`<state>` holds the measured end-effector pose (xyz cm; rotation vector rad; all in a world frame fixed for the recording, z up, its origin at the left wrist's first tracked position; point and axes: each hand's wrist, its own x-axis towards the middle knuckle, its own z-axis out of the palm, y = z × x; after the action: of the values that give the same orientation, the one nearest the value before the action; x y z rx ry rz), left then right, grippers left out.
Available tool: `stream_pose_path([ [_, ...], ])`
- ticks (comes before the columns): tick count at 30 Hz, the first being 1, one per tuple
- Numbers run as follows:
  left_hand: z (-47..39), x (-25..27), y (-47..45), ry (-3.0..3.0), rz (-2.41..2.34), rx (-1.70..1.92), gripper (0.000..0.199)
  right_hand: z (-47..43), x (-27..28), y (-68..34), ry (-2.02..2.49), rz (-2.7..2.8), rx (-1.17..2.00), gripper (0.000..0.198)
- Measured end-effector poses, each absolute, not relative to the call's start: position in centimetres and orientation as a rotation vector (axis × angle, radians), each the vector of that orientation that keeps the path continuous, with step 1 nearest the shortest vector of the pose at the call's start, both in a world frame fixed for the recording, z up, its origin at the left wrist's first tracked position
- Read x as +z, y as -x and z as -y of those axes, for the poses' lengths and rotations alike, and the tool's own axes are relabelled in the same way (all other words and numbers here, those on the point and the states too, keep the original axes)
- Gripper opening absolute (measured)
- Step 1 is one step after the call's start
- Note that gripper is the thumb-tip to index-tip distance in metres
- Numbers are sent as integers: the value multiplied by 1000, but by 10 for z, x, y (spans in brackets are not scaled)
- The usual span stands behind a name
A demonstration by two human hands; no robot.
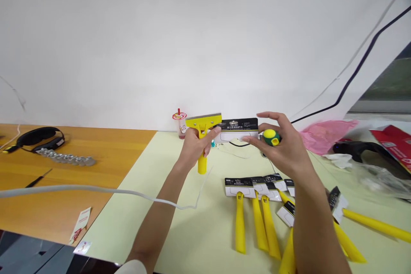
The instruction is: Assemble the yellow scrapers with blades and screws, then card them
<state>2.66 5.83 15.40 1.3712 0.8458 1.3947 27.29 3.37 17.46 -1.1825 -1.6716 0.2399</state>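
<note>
My left hand (194,145) is closed around the handle of a yellow scraper (204,124), its wide blade edge up. The left thumb lies close to the left edge of a black and white packaging card (239,128) with printed lettering. My right hand (282,141) pinches that card at its right end between thumb and fingers. A green and yellow tool handle (271,137), like a screwdriver's, is tucked in the same hand; its shaft is hidden. Below the right hand lie several yellow scrapers with cards over their heads, one carded scraper (240,218) in front.
A drink cup (180,124) with a red straw stands by the wall. A white cable (135,192) crosses above the left forearm. At right are a pink plastic bag (327,135) and clear plastic wrapping (379,180). A black headset (41,139) rests on the wooden table (128,150).
</note>
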Motion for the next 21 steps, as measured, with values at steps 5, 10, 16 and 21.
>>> stream_pose_path([
  [5, -60, 165, -15, -1195, -747, 1546, 55, -32, 174, -274, 1152, 1743, 273, 47],
  [10, -56, 179, -1, -1080, -650, 1675, 61, -30, 172, -272, 1076, 1912, 207, 24],
  [16, -44, 188, 4, -1059, -546, 1701, 51, -30, 169, -268, 969, 2063, 326, 11],
  [21, -37, 190, 3, -1013, -381, 1880, 31, -21, 174, -264, 877, 2191, 429, 10],
])
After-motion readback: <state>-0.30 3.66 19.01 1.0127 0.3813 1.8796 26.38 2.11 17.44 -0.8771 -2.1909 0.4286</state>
